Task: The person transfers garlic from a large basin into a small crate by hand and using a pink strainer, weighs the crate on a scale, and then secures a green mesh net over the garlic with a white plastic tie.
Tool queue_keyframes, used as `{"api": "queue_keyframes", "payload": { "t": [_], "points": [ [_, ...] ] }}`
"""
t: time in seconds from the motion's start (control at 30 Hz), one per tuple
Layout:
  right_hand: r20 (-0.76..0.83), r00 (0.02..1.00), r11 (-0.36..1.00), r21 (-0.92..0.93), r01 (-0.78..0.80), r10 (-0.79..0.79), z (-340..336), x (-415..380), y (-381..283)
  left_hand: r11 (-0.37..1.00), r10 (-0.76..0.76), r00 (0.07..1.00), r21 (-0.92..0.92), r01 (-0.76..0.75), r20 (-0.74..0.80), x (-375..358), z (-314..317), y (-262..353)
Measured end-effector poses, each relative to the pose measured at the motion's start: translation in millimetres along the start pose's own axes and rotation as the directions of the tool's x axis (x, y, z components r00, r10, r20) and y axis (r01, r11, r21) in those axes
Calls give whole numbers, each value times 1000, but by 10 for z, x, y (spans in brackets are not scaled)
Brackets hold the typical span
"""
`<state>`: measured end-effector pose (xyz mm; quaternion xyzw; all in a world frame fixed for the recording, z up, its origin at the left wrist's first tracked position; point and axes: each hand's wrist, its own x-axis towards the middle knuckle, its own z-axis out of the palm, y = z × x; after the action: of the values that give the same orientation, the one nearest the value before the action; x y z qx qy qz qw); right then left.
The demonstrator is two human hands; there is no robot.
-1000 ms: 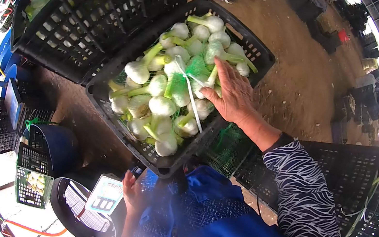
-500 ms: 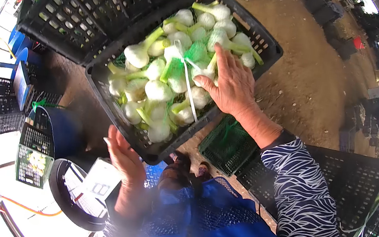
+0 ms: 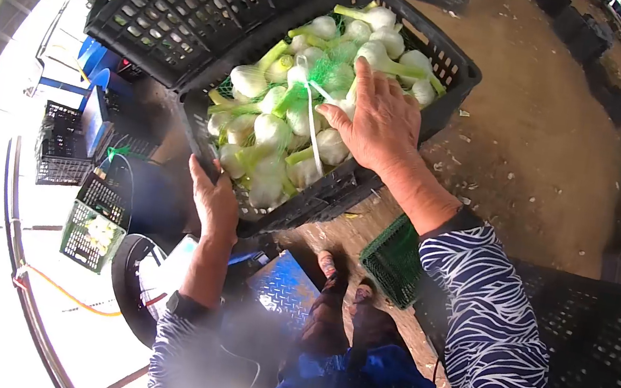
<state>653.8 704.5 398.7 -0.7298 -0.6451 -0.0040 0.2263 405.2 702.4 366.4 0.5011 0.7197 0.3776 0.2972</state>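
A black plastic crate (image 3: pixel 339 190) full of white bulbs with cut green stalks, which look like fresh garlic, is in front of me. Green netting (image 3: pixel 341 50) covers the bulbs, with a white plastic tie (image 3: pixel 311 123) at its gathered part. My right hand (image 3: pixel 380 120) rests on the netted bulbs near the crate's right side, fingers stretched out and thumb apart. At the crate's near left corner, my left hand (image 3: pixel 215 200) grips the rim. Part of its fingers is hidden against the crate.
Another black crate (image 3: pixel 186 7) stands against the left side of the full one. A blue metal platform (image 3: pixel 280 290) is near my feet, with a green crate (image 3: pixel 394 263) to its right. Black crates (image 3: pixel 578 338) stand at right. Lower left are a small crate (image 3: pixel 91 237) and a round black tub (image 3: pixel 129 279).
My left hand has moved up from below the crate onto its near left rim. My right hand stays on the bulbs. The view has shifted, and more of the crate's near wall shows.
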Motion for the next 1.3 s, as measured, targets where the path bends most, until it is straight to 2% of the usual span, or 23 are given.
{"api": "queue_keyframes", "payload": {
  "t": [0.1,0.23,0.4,0.47,0.63,0.8,0.87,0.9,0.93,1.0,1.03,1.07,1.1,1.17,1.23,1.27,1.3],
  "points": [
    [13,1000,1000,-14,-23,23,-11,10,-4,999,-31,999,-27,31,31,10,-3,18],
    [-38,999,999,-50,-10,8,56,63,32,1000,22,1000,-6,-22,17,87,45,-16],
    [-29,1000,998,-70,-1,-1,86,50,39,998,-23,1000,-51,24,11,73,47,-20],
    [-97,995,997,-78,19,-27,107,39,40,999,0,1000,-36,0,16,65,35,9],
    [-106,994,999,-49,15,-20,179,40,59,993,72,997,-96,-70,11,163,49,-133],
    [-173,984,995,-90,37,-53,207,41,75,991,34,999,-131,-38,-31,191,112,-157],
    [-180,982,997,-60,42,-52,185,33,65,979,134,984,-141,-149,-114,140,128,-111],
    [-200,978,996,-80,47,-62,205,44,75,978,108,990,-171,-122,-90,121,122,-95],
    [-151,988,996,-83,21,-33,178,46,60,975,81,994,-201,-93,-67,81,99,-47],
    [-104,994,996,-81,-25,17,137,31,19,931,134,986,-328,-159,-96,74,119,-114],
    [-26,998,994,-90,-57,55,53,76,3,884,-6,998,-467,-24,-63,46,138,-69],
    [-82,996,995,-92,-39,32,94,69,23,794,-132,991,-599,101,-9,16,127,-66],
    [-50,997,994,-88,-63,59,110,100,48,737,-55,998,-675,32,-12,-77,73,-161],
    [-17,998,993,-96,-65,64,103,117,64,518,-319,948,-837,178,4,-329,259,-641],
    [-25,995,991,-89,-95,94,115,106,37,425,-470,877,-844,327,103,-524,539,-1313],
    [28,991,989,-81,-127,129,75,97,-15,392,-512,821,-782,484,252,-613,578,-1490],
    [21,992,990,-72,-121,123,94,96,3,343,-537,786,-771,536,307,-729,581,-1458]
  ]
}}
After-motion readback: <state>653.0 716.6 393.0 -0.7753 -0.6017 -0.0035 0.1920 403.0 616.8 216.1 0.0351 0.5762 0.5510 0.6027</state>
